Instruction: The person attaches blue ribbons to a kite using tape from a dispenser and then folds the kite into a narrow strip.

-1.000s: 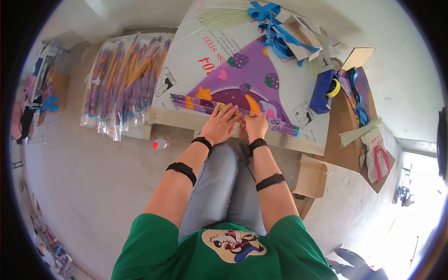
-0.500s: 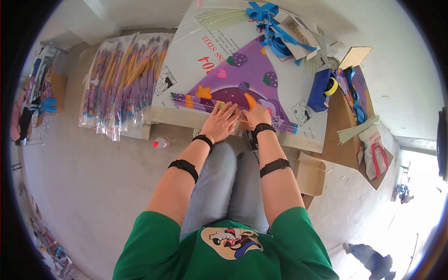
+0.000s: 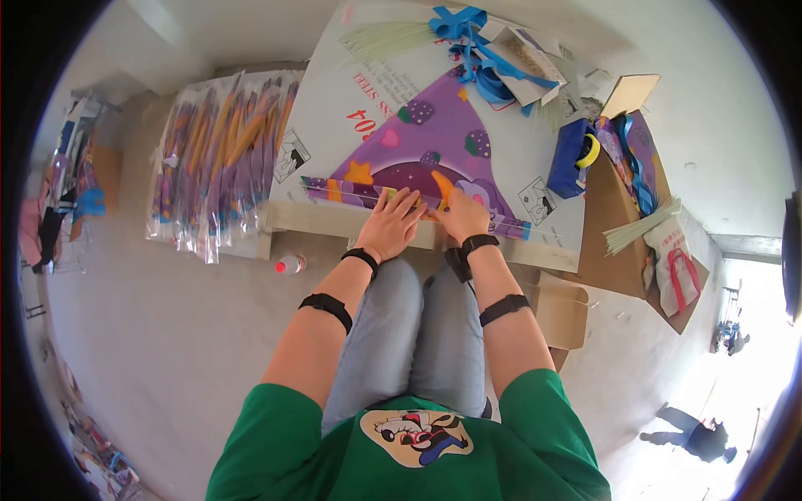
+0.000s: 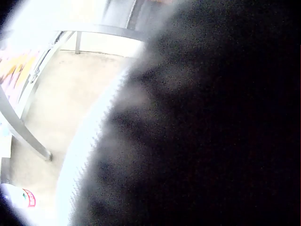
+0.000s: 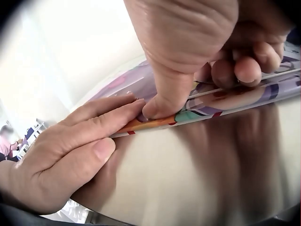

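Observation:
A purple triangular printed sheet [image 3: 418, 138], with berries, hearts and stars on it, lies on the table. Along its near side runs a narrow folded printed strip [image 3: 334, 190] with a thin pale line. My left hand [image 3: 390, 225] lies over this strip, fingers extended and pressing it down. Close beside it, my right hand [image 3: 464, 219] works the same edge. In the right wrist view its thumb [image 5: 164, 99] bears on the folded edge, other fingers curled behind, index finger hidden. The left hand's fingertips [image 5: 136, 106] touch the strip there. Dark blur covers most of the left wrist view.
Bagged printed pieces [image 3: 221, 150] are spread at the left. Blue ribbon [image 3: 493, 79] and a small white box [image 3: 522, 63] sit at the back. A blue tape dispenser [image 3: 572, 159] stands right, beside a cardboard box [image 3: 606, 242]. Below lies a bottle [image 3: 291, 265]; another person [image 3: 697, 432] appears lower right.
My right hand has turned, its wrist and forearm swinging outward to the right, while it stays at the edge. The left hand keeps its place. A person has appeared at lower right.

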### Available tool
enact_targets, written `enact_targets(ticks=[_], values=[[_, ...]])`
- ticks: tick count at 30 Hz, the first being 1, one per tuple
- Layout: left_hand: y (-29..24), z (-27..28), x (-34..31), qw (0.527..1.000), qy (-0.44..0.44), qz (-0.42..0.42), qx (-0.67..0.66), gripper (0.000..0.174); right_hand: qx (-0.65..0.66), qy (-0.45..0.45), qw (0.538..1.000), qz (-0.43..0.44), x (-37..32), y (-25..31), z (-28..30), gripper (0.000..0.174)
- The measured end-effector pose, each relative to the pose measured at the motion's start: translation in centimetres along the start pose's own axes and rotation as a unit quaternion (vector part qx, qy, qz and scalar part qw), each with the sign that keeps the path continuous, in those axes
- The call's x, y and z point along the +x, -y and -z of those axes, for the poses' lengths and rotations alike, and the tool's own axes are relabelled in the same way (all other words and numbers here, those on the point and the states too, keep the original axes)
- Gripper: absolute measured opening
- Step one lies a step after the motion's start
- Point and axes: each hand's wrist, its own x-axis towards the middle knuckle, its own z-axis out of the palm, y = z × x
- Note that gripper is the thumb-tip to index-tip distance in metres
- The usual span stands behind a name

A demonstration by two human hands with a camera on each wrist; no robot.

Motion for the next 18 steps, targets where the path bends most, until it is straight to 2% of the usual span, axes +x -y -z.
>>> enact_targets(ticks=[2, 4, 6, 8, 9, 12, 18], values=[[0.2, 0.0, 0.1, 1.0, -0.008, -0.007, -0.003, 0.043, 0.012, -0.021, 0.999, 0.021, -0.8, -0.6, 0.1, 0.046], [-0.1, -0.1, -0.2, 1.0, -0.015, -0.013, -0.012, 0.043, -0.005, -0.179, 0.963, 0.2, -2.0, -2.1, -0.7, 0.037], [-0.1, 0.2, -0.1, 1.0, -0.002, -0.002, -0.019, 0.043, -0.011, -0.159, 0.964, 0.214, -2.9, -3.2, -1.0, 0.034], [-0.1, 0.2, 0.2, 1.0, -0.015, -0.012, -0.011, 0.043, -0.021, -0.207, 0.929, 0.306, -2.8, -4.8, -1.9, 0.036], [-0.1, 0.2, 0.2, 1.0, -0.011, -0.009, -0.012, 0.042, -0.024, -0.217, 0.927, 0.306, -2.6, -5.3, -2.0, 0.036], [-0.3, 0.4, 0.3, 1.0, -0.016, -0.001, 0.0, 0.041, -0.025, -0.197, 0.929, 0.312, -2.4, -5.4, -1.8, 0.037], [0.7, 1.2, 1.2, 1.0, -0.004, 0.004, -0.001, 0.039, -0.049, -0.101, 0.935, 0.335, -0.8, -5.1, -0.3, 0.027]])
